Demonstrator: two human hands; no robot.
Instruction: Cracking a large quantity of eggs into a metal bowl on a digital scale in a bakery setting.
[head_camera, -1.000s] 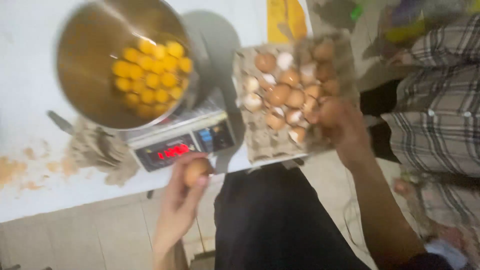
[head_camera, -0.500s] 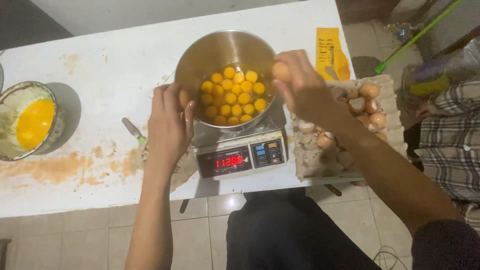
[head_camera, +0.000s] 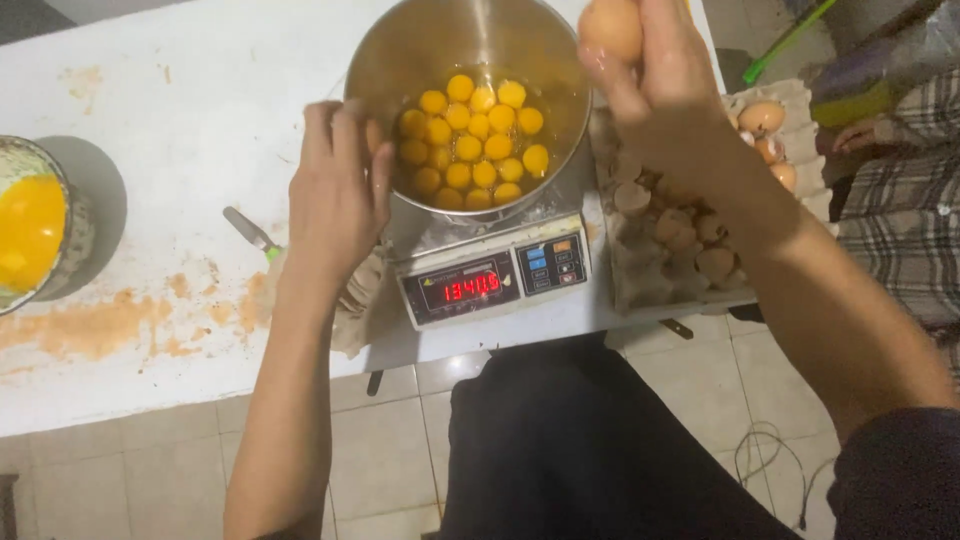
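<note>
- Nearest the camera: dark trousers (head_camera: 590, 450) over a pale tiled floor (head_camera: 380, 450), both forearms reaching forward over the table (head_camera: 150, 120) edge.
- Left hand (head_camera: 340, 195): palm down, fingers curled loosely together, fingertips (head_camera: 345, 115) at the near-left rim of the steel bowl (head_camera: 390, 60). Whether they touch the rim or grip anything, cannot tell.
- Under the wrist of that hand: a crumpled piece of egg carton (head_camera: 360, 300), with orange-brown smears (head_camera: 110, 320) on the white table to its left.
- Just left of the left hand: a knife (head_camera: 248, 232) with a green handle end, lying flat.
- Right of the left hand: a digital scale (head_camera: 495, 280) with a red lit readout; the steel bowl sits on it.
- In the bowl: many whole egg yolks (head_camera: 470, 145) clustered in clear white, close beside the left fingertips.
- Right hand (head_camera: 670, 100): raised, pinching a brown egg (head_camera: 612, 28) between thumb and fingers, held above the bowl's right rim. Egg appears whole.
- Below and right of the right hand: a grey egg tray (head_camera: 800, 100), holding broken shells (head_camera: 680, 230) near the wrist and a few brown eggs (head_camera: 765, 120) at the far corner.
- Far left of the left hand, well apart: a second bowl (head_camera: 75, 230) at the frame edge, with yellow beaten egg (head_camera: 28, 225) in it.
- Right of the tray: another person's plaid sleeve (head_camera: 900, 200), partly visible.
</note>
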